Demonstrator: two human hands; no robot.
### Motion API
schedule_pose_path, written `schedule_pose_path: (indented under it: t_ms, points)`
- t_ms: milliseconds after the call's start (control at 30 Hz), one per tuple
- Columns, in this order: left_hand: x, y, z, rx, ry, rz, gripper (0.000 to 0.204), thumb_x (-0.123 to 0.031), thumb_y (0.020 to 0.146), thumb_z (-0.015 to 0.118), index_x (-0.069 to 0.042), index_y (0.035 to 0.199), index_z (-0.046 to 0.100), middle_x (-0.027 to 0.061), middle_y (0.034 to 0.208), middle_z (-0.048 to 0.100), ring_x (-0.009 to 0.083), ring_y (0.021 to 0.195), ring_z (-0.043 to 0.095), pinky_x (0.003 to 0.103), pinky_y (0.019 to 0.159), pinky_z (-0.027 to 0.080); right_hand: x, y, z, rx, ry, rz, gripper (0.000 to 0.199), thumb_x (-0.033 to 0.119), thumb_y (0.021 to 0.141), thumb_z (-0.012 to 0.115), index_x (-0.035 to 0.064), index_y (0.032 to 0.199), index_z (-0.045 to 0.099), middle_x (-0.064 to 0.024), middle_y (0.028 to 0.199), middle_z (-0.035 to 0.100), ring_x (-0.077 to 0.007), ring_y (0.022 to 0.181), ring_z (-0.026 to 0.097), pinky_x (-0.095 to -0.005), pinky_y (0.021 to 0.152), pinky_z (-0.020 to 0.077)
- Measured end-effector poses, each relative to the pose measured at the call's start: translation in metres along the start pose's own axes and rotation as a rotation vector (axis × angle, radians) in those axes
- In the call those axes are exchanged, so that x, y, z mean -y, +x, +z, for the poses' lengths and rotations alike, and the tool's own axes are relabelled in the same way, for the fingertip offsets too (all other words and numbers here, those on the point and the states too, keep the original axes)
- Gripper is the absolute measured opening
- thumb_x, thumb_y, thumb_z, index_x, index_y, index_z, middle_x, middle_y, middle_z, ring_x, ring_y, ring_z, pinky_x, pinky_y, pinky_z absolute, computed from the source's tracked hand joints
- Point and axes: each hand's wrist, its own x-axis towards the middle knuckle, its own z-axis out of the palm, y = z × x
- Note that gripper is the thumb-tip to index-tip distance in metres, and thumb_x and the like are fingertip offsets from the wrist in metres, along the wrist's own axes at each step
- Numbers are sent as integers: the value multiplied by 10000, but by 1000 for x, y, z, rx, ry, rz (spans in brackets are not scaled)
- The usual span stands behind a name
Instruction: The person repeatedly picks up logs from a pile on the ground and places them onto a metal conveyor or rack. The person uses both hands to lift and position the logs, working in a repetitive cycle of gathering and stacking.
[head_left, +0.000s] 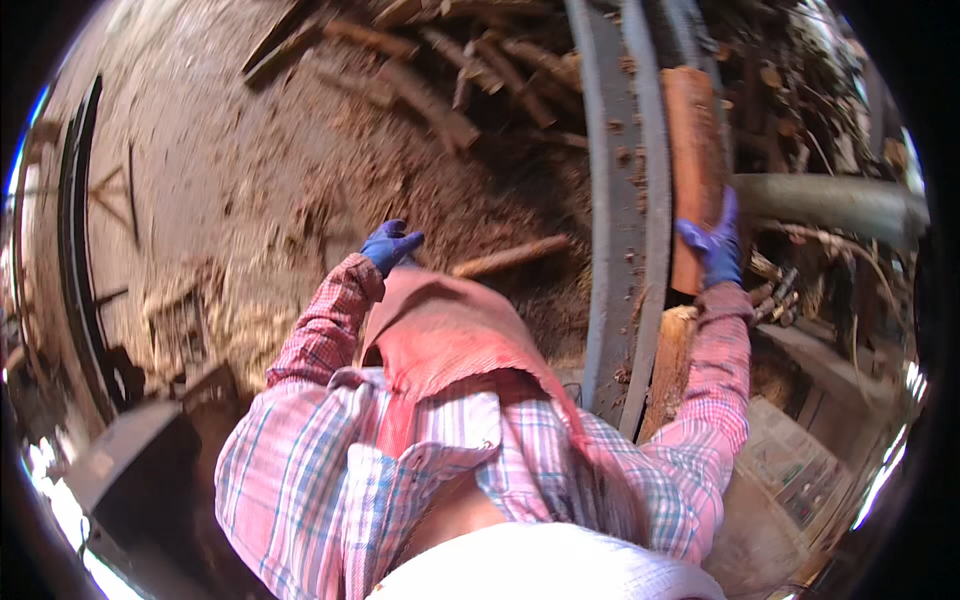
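Observation:
My right hand (714, 248), in a purple-blue glove, spans the near part of a reddish-brown log (693, 140), with the thumb on one side and fingers on the other. This log lies lengthwise along a long metal rail conveyor (627, 200). A second, paler piece of wood (668, 365) sits behind it, beside my right forearm. My left hand (389, 246), gloved alike, hovers by the red apron (450, 315) over my front. Its thumb stands apart from the fingers and it holds nothing.
Several cut logs (430, 100) are heaped at the far side on the dirt floor (230, 170). One thin stick (512, 256) lies left of the rail. A thick grey-green pipe (830, 205) runs rightward from the conveyor. A dark box-like object (130, 450) stands at lower left.

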Motion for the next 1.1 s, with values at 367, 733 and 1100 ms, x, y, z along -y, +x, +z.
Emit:
schedule_pose_path:
  t_ms: [367, 733, 1100]
  points:
    - [181, 15, -24, -171, -755, -483, 230, -307, 879, 597, -82, 907, 637, 5, 727, 581, 133, 597, 518, 268, 511, 401, 160, -15, 370, 826, 305, 31, 790, 495, 684, 739, 20, 1271, 505, -245, 1195, 575, -356, 1128, 555, -401, 970, 435]
    - [348, 40, -40, -144, -568, -793, 259, -297, 903, 556, -70, 1027, 563, 62, 849, 619, 213, 723, 604, 351, 594, 481, -6, 96, 795, 872, -393, 79, 1044, 530, 671, 745, 25, 1422, 225, -267, 1371, 391, -370, 1277, 398, -425, 1059, 339]
    - [337, 108, -71, -265, -322, -832, 380, -280, 888, 593, 22, 1119, 576, 45, 967, 618, 128, 834, 555, 261, 724, 461, -72, 107, 914, 849, -256, 408, 1005, 567, 573, 795, -13, 1300, 414, -206, 1259, 536, -302, 1157, 531, -388, 959, 456]
